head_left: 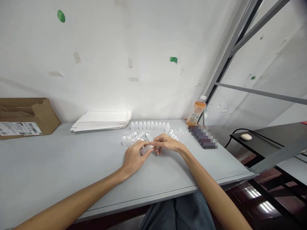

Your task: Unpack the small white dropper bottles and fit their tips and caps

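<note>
My left hand [134, 157] is closed around a small translucent white plastic bottle [145, 149], which lies tilted in its fingers. At the bottle's right end, the fingers of my right hand [168, 142] are pinched together; what they grip there is too small and covered to make out. Just beyond my hands lie a loose white bottle [149, 137] and a cluster of small white bottles [124, 141], some with thin tips. Behind them small white bottles [148, 125] stand upright in a row. A pile of small white plastic parts [178, 133] lies beyond my right hand.
A stack of white paper sheets [103, 120] lies by the wall, with an open cardboard box [28, 116] farther left. An orange drink bottle [196, 111] stands at the back right, near a blurred dark object [203, 137]. A metal frame [220, 64] rises at the grey table's [72, 172] right side.
</note>
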Available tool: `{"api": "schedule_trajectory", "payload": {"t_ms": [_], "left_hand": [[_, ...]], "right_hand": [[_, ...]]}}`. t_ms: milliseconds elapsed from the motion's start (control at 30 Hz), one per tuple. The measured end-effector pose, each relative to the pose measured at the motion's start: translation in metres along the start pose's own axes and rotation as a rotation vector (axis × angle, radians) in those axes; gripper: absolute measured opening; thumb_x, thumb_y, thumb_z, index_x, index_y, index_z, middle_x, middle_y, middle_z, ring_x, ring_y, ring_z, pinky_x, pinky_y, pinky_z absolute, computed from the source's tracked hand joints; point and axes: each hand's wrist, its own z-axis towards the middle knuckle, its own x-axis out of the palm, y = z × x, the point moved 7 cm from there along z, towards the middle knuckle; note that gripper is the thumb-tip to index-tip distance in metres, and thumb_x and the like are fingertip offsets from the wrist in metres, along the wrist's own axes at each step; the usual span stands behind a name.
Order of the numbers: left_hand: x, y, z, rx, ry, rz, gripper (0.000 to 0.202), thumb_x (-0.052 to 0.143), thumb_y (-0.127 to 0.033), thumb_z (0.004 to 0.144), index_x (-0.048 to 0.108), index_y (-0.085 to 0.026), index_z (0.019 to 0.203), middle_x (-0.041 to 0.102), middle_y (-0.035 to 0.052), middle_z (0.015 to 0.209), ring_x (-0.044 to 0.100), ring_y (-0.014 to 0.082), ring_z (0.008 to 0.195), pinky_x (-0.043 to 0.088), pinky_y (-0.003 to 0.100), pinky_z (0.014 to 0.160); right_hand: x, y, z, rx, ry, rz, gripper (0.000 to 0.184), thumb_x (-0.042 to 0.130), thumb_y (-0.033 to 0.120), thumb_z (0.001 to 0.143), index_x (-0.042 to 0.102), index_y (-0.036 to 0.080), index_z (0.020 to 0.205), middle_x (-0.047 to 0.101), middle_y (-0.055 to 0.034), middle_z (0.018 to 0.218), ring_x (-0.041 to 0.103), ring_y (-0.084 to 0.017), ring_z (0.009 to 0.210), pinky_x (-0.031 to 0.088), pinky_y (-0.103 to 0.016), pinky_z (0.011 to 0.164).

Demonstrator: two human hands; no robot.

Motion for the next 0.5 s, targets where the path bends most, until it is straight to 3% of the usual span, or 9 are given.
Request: {"api": "schedule_trajectory", "payload": {"t_ms": [367,500], "left_hand": [[0.0021,0.0046,0.0006,-0.085,0.025,0.005,0.033,0.056,-0.051,0.088,0.074,-0.023,0.088,0.068,0.0000,0.073,0.056,0.0141,0.059,0.041,0.027,0.062],[0.0051,0.0082,0.0016,-0.143,0.082,-0.039,0.039,0.050,-0.052,0.091,0.074,-0.022,0.089,0.067,-0.0003,0.067,0.056,0.0141,0.056,0.041,0.027,0.061]], "right_hand": [[0.0029,-0.0047,0.0031,0.009,0.029,0.017,0.051,0.068,0.063,0.077,0.063,0.013,0.067,0.060,-0.0017,0.058,0.061,-0.013,0.055,0.049,-0.025,0.054],[-0.0006,-0.0043,0.0032,-0.018,0.007,0.041,0.045,0.072,0.057,0.076,0.068,0.013,0.079,0.066,-0.0034,0.068,0.063,-0.013,0.060,0.051,-0.025,0.059]]}}
